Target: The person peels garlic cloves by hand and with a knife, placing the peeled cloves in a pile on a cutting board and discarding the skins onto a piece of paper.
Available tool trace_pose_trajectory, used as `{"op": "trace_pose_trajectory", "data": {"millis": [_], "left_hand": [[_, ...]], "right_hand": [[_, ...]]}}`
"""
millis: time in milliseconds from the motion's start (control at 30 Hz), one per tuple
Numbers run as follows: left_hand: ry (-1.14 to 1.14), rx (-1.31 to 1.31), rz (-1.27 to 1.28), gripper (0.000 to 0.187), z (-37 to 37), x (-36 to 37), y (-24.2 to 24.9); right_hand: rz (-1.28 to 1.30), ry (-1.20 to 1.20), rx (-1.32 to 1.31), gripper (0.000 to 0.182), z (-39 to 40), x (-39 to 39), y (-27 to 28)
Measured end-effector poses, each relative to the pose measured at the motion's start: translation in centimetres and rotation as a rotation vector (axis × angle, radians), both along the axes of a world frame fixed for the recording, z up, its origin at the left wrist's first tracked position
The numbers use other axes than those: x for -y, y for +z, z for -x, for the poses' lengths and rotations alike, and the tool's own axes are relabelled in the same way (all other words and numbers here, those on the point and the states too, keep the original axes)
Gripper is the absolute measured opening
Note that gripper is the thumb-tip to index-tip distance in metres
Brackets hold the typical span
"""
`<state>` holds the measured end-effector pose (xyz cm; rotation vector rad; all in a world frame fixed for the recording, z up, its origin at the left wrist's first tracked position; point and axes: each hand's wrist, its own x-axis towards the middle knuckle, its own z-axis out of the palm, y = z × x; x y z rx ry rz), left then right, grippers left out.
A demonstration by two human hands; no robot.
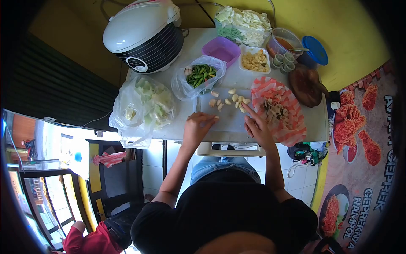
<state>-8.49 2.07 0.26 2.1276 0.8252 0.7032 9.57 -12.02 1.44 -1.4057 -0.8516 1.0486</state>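
On the table (196, 40), garlic cloves (228, 101) lie, long axes at mixed angles.

Head view, wide-angle: near, above table (196, 44), facing steeply down.

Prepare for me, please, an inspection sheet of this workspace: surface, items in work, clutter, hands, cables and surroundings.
Surface: white table; cutting board near its front edge.
Items in work: garlic cloves, loose on the board.
Clutter: rice cooker, bag of green chillies, purple container, striped paper holding scraps.
Hands: left hand appears to pinch a clove; right hand has its index finger at the cloves.
Cables: thin cable left of the table; across the board, nothing seen.
Surroundings: yellow wall, food banner, person in red at lower left.
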Motion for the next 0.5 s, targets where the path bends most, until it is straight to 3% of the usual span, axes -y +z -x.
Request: {"op": "trace_pose_trajectory", "data": {"millis": [167,267,367,500], "left_hand": [[-0.052,0.093,-0.127,0.020,-3.1,2.0,-0.9],[-0.017,0.103,-0.077,0.022,-3.9,2.5,0.3],[-0.051,-0.051,-0.095,0.019,-3.7,1.8,-0.4],[-0.218,-0.049,-0.260,0.023,-4.2,0.9,-0.6]], "right_hand": [[0.046,0.016,-0.045,0.043,1.0,0.6,0.0],[0.055,-0.018,-0.047,0.043,0.9,1.3,0.0],[0.064,-0.067,-0.065,0.043,0.7,2.1,-0.2],[0.045,-0.088,-0.065,0.043,0.7,2.5,-0.6]]}}
